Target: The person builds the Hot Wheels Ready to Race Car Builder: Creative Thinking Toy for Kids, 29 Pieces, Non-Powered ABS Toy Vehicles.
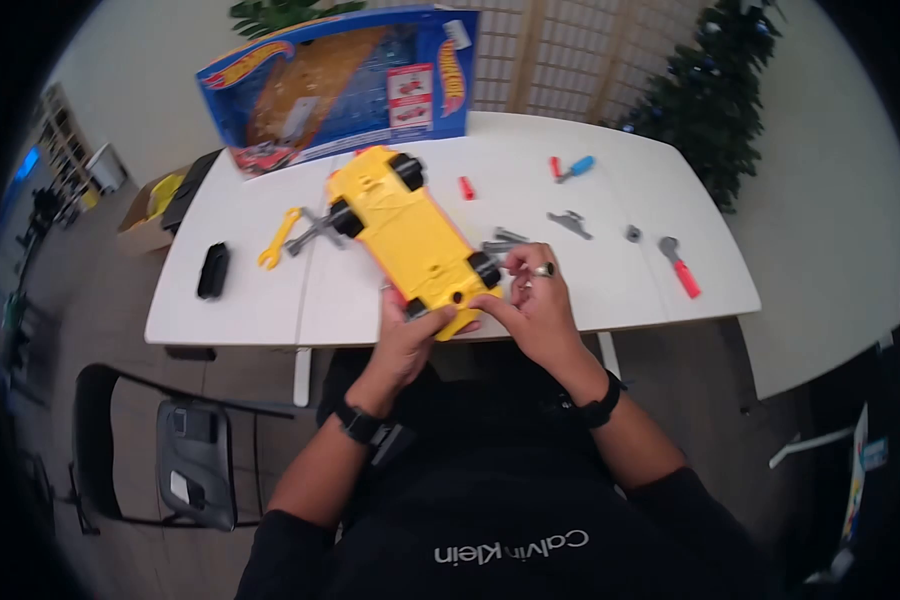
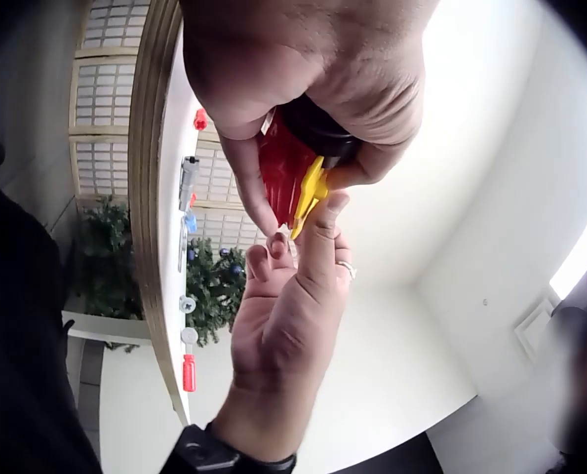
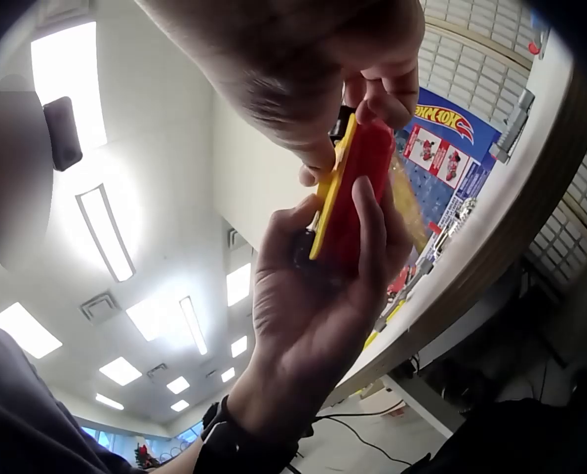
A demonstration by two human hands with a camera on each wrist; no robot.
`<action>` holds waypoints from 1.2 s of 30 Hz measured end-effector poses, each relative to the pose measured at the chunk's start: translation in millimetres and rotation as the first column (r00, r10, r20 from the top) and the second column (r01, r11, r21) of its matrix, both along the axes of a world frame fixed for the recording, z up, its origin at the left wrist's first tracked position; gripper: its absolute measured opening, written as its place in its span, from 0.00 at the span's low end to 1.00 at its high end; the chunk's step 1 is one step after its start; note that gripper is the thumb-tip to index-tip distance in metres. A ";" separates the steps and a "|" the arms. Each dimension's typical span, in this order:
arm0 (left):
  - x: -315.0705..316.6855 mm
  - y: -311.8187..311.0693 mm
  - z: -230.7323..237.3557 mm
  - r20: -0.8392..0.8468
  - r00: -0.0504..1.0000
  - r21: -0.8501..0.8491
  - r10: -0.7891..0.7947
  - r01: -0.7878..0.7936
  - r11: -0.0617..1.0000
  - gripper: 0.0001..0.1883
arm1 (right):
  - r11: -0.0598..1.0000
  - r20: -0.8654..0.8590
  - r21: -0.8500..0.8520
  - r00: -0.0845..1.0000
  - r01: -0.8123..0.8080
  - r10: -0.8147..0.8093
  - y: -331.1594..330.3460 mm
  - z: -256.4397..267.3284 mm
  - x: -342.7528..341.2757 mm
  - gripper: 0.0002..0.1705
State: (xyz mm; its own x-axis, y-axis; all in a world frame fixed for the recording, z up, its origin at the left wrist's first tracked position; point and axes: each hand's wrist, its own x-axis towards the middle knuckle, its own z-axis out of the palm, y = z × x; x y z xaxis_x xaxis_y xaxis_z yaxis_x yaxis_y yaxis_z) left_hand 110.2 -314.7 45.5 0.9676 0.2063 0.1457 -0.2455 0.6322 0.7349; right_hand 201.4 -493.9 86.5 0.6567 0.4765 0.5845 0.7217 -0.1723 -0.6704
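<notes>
A toy car (image 1: 410, 235) with a yellow underside and black wheels is held bottom up over the table's near edge. My left hand (image 1: 404, 343) grips its near end, thumb on the yellow base and fingers beneath. My right hand (image 1: 542, 318) pinches the near right corner, its thumb on the base and its fingers by a wheel. Seen from the right wrist, the car's red body (image 3: 364, 188) lies between the left hand's thumb and fingers. In the left wrist view the right hand (image 2: 291, 321) touches the yellow edge (image 2: 311, 193).
On the white table (image 1: 650, 270) lie a yellow wrench (image 1: 278, 240), a grey cross-shaped piece (image 1: 315, 232), a black tray (image 1: 213, 271), a blue screwdriver (image 1: 578, 168), grey parts (image 1: 570, 223), a small nut (image 1: 633, 233) and a red-handled wrench (image 1: 681, 270). A blue box (image 1: 340, 90) stands behind.
</notes>
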 end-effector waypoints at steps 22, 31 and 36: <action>9.9 12.1 -10.1 -0.068 0.986 0.145 0.150 -0.139 0.980 0.41 | 0.944 0.002 -0.329 0.999 0.040 -0.042 -87.8 54.2 102.0 0.15; 9.9 15.0 -6.4 -0.082 0.991 0.112 0.107 -0.098 0.989 0.39 | 0.914 -0.214 -0.245 0.937 -0.324 0.275 2.3 67.2 20.1 0.10; 10.8 17.1 -8.6 -0.078 0.994 0.100 0.082 -0.074 0.992 0.37 | 0.892 -0.522 0.024 0.755 -0.451 0.396 23.0 26.1 28.2 0.11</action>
